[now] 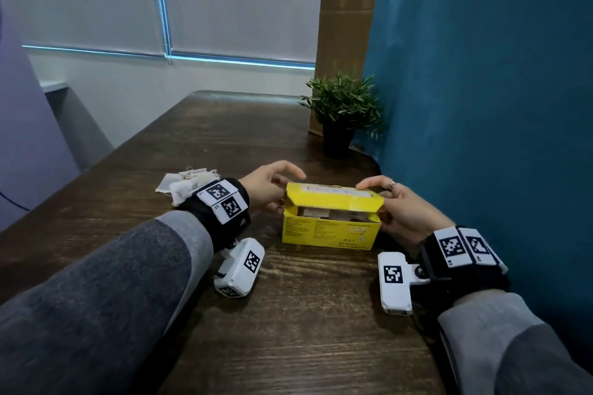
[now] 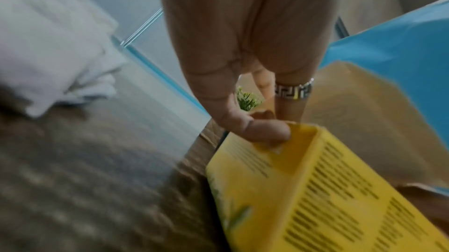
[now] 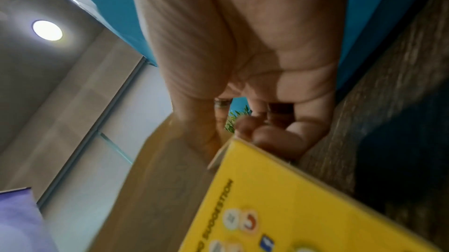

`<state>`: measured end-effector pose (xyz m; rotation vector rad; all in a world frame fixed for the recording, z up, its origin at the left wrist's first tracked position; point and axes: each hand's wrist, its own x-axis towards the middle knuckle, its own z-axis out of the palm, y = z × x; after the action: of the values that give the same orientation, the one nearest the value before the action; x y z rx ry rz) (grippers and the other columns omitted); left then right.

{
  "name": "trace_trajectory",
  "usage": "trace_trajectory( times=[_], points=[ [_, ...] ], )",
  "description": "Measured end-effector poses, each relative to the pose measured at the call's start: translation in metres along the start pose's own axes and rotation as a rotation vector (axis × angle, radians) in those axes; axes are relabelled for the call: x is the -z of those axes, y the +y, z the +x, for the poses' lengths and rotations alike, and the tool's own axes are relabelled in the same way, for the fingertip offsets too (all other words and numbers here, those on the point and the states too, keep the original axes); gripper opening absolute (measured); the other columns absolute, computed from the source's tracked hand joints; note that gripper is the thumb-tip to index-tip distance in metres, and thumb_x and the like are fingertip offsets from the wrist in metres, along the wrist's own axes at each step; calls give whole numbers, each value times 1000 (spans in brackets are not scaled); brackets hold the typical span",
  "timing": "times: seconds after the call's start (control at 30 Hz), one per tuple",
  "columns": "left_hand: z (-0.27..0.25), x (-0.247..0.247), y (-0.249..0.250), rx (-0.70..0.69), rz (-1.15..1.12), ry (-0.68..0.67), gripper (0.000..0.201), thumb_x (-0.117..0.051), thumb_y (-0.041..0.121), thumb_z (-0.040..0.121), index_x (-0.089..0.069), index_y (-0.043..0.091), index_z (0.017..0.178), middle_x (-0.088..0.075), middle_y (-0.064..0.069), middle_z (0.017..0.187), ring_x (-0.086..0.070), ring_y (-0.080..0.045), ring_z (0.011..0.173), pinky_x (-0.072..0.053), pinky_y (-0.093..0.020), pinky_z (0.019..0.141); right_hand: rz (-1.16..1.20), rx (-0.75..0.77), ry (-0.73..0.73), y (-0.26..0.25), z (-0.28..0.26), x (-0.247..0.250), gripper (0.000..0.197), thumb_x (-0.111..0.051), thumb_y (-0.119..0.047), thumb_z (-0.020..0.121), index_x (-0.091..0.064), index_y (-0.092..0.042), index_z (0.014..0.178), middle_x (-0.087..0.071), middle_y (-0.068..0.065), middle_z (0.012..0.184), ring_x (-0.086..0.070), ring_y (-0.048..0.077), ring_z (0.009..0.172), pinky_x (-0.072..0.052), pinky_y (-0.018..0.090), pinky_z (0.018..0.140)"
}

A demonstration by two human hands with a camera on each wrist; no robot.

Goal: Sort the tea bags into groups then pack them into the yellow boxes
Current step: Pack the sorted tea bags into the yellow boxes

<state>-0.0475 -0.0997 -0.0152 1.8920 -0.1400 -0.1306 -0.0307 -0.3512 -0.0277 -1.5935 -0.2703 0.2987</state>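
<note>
A yellow box (image 1: pixel 330 231) stands on the dark wooden table (image 1: pixel 288 330), its lid (image 1: pixel 333 199) folded down most of the way. Brown tea bags (image 1: pixel 324 212) show through the gap under the lid. My left hand (image 1: pixel 269 184) holds the box's left end, with the thumb (image 2: pixel 262 131) on its upper corner and the forefinger stretched above the lid. My right hand (image 1: pixel 398 202) grips the right end, fingertips resting on the lid's top edge. The box (image 3: pixel 291 198) fills the lower right of the right wrist view. A loose heap of white tea bags (image 1: pixel 186 184) lies behind my left wrist.
A small potted plant (image 1: pixel 343 112) stands just behind the box. A blue partition (image 1: pixel 481 106) runs along the table's right side, with a cardboard panel (image 1: pixel 346 9) in the corner behind the plant. The table's left edge drops off towards a pale wall.
</note>
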Motion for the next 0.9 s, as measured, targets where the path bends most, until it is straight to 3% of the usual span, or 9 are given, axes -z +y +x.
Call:
trace_trajectory(
  times=[0.1,0.2,0.3,0.37,0.47,0.57,0.67,0.8,0.9],
  points=[
    [-7,5,4,-39,80,-36,35,-45,-13,88,-65,16,90,-63,-9,94,-60,-20,68,-55,-21,50,-138,67,-142,-5,-5,2,38,-65,2,80,-62,-22,109,-59,6,85,-53,13,62,-41,21,53],
    [-14,9,9,-36,88,-38,39,-40,-12,91,-67,15,97,-68,-6,97,-64,-18,79,-56,-24,66,-333,20,-294,-9,-11,6,71,-87,-32,58,-57,-30,123,-65,2,112,-61,19,95,-50,27,84],
    [-20,7,13,9,133,-135,50,-36,-16,89,-56,14,124,-58,-2,119,-57,-16,104,-52,-18,79,-409,36,-272,-12,-14,0,49,-74,-33,76,-56,-35,122,-62,1,122,-62,15,103,-47,36,95],
    [-23,5,16,25,275,-216,56,-45,-9,89,-45,20,137,-43,5,134,-42,-13,124,-47,-14,90,-401,51,-247,-12,-14,-4,34,-60,-18,89,-57,-32,119,-62,4,121,-61,13,99,-46,39,95],
    [-21,5,16,20,544,-275,63,-60,13,88,-35,32,142,-13,2,157,-18,-17,143,-21,-33,116,-457,72,-228,-9,-13,-5,35,-55,-14,91,-55,-29,122,-61,6,118,-56,16,96,-47,35,83],
    [-23,3,17,-30,582,-241,61,-61,23,88,-35,31,142,-18,-1,156,-24,-17,141,-20,-24,111,-459,81,-205,-11,-15,-6,33,-53,-16,92,-55,-31,122,-63,1,110,-57,5,84,-45,19,66],
    [-22,3,17,-65,675,-230,55,-54,24,93,-32,32,143,-21,-2,155,-21,-20,142,-17,-30,113,-510,87,-204,-10,-13,-4,30,-52,-21,94,-55,-41,117,-64,-1,108,-58,3,83,-46,20,67],
    [-19,1,15,-12,766,-274,57,-47,24,96,-21,34,146,-8,-5,158,-7,-20,146,-8,-35,118,-580,55,-231,-12,-13,-5,37,-55,-23,92,-49,-43,122,-61,-4,111,-55,7,86,-48,19,69],
    [-21,-1,14,100,719,-339,56,-41,32,98,-14,39,146,10,5,158,5,-21,146,-3,-37,117,-706,23,-237,-16,-14,-4,46,-57,-24,91,-37,-45,127,-44,-17,101,-51,4,84,-46,6,68]
  ],
)
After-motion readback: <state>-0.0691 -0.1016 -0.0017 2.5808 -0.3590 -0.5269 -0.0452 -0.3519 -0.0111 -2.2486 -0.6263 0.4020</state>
